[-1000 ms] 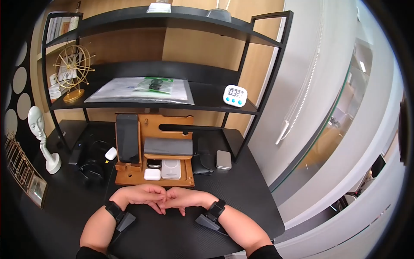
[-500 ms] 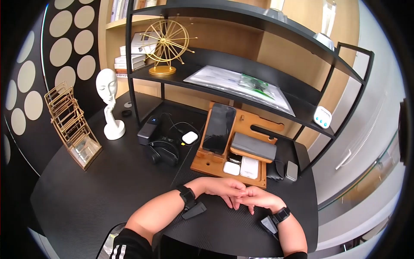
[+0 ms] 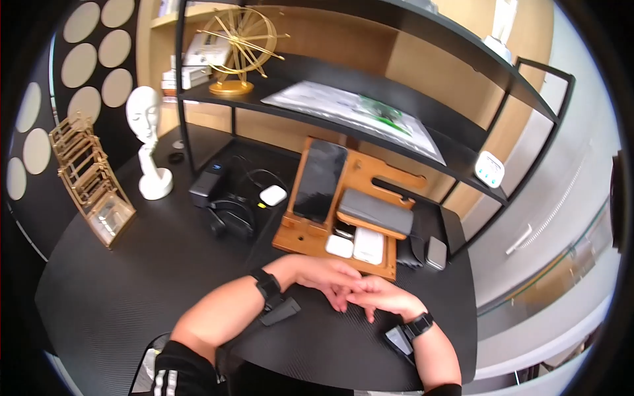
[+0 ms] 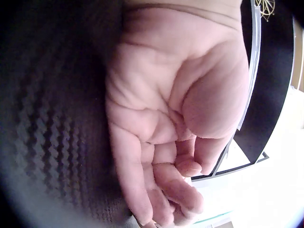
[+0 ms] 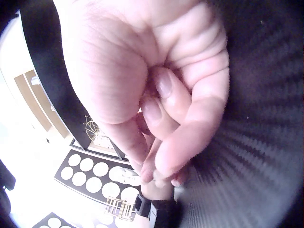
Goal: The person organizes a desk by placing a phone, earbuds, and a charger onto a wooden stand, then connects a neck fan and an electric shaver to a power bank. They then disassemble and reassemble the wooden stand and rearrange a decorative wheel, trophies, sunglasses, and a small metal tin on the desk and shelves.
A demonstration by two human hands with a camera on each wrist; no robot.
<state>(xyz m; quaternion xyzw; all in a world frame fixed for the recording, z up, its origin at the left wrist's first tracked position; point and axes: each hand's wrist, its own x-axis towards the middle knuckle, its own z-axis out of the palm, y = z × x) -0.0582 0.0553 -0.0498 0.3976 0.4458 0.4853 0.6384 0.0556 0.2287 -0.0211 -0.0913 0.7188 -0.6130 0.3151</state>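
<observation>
Both hands meet over the dark desk in front of a wooden desk organizer. In the head view my left hand (image 3: 323,272) comes in from the left, its fingers overlapping those of my right hand (image 3: 386,295). The right wrist view shows left fingertips (image 5: 166,85) tucked in the right palm, with the right fingers loosely bent around them. Neither hand holds an object. The organizer (image 3: 297,243) carries an upright phone (image 3: 320,179), a grey case (image 3: 376,212), a white earbud case (image 3: 339,246) and a white rectangular pad (image 3: 368,245).
Left of the organizer lie black headphones (image 3: 231,220), a black device (image 3: 209,183) and another white case (image 3: 273,195). A white face sculpture (image 3: 156,183) and a gold rack (image 3: 92,175) stand farther left. A black shelf (image 3: 244,104) spans the back, with a white timer (image 3: 489,169) on it.
The head view has swung left, bringing the sculpture and gold rack further into view, then shifted slightly. The hands stay together in front of the organizer.
</observation>
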